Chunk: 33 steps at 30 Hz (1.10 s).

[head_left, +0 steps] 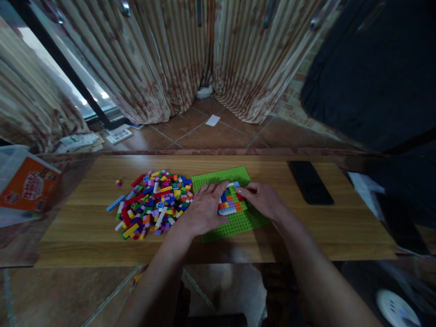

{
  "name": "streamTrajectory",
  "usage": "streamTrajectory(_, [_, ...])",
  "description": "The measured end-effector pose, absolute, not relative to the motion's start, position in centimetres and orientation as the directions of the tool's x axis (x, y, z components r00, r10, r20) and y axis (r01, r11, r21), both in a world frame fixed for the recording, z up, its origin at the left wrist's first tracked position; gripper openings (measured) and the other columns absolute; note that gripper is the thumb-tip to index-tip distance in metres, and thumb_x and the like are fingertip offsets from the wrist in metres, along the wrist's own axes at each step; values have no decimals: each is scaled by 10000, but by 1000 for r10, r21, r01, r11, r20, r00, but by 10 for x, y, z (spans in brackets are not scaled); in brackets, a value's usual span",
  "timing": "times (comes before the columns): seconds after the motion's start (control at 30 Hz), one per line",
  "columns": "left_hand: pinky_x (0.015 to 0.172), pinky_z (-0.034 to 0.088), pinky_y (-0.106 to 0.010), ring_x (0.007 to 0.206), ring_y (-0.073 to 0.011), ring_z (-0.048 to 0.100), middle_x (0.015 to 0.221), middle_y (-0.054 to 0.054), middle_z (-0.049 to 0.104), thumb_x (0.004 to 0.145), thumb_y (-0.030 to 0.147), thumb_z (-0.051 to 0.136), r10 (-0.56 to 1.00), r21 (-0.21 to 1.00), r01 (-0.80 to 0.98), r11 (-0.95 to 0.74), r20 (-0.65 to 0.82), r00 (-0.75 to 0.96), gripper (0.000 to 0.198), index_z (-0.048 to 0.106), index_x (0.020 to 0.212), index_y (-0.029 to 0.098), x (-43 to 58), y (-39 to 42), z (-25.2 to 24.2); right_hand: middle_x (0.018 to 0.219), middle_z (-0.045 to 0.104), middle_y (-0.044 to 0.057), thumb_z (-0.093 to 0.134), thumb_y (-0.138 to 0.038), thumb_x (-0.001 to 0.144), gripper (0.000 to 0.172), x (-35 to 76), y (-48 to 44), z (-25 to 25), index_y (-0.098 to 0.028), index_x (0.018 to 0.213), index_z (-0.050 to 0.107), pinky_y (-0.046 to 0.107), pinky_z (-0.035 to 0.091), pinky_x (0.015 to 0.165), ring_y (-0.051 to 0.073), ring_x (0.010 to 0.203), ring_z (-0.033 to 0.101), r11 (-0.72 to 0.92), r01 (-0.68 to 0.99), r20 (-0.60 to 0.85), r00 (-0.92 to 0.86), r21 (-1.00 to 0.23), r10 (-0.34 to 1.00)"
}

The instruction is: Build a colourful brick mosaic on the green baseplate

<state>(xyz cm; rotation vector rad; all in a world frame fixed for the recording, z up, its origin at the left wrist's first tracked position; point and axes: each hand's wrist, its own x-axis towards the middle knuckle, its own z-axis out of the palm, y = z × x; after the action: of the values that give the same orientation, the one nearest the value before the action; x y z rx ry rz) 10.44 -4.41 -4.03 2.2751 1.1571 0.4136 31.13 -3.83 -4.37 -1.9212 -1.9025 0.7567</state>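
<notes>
A green studded baseplate [235,227] lies slightly turned on the wooden bench. Near its middle is a patch of building bricks [230,202] in blue, orange, white, purple and other colours. My left hand [206,206] rests over the plate's left side, its fingers stretched out along the patch and holding nothing that I can see. From the right, my right hand [262,198] reaches in with fingertips pinched at a red brick [240,197] on the patch's right edge. My left hand hides part of the plate.
Loose mixed bricks [155,204] lie heaped left of the plate, with one small cluster [118,183] apart. A black phone [310,182] lies on the bench [347,227] at right. An orange-labelled plastic container [29,184] stands beyond the left end. Curtains [163,59] hang behind.
</notes>
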Motion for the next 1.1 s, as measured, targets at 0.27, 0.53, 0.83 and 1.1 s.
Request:
streamTrajectory(0.27, [1091,297,-480,1281,-323,423,1350,-121,521,619,240,737,821,601,643,-475,39,570,879,376,1419,198,106,-45,-42,580,657,38,502,-574,845,477,309,-38,-43,-188,622,672,281,352,541,159,550,562,-76,813,-170,-28,-577,985])
streamTrajectory(0.53, [1099,289,-465,1252,-310,462,1371,-116,518,598,258,763,818,623,627,-468,37,573,892,396,1408,191,105,-42,-42,537,644,22,518,-635,812,512,312,-34,-42,-190,602,660,265,344,511,137,501,536,-89,762,-196,-51,-641,979])
streamTrajectory(0.83, [1037,361,-491,1220,-329,456,1337,-122,526,632,272,771,893,640,649,-412,141,428,864,389,1405,208,133,-47,-52,706,701,81,334,-608,911,568,325,-37,-38,-182,749,673,295,399,563,194,608,627,-153,752,-140,82,-641,987])
streamTrajectory(1.1, [1042,363,-502,1230,-335,455,1305,-191,508,692,380,746,984,781,600,-175,119,132,950,244,1451,108,179,-64,-63,777,714,117,328,-500,950,483,325,-34,-33,-182,851,677,322,425,657,253,768,665,-193,852,-71,182,-487,981])
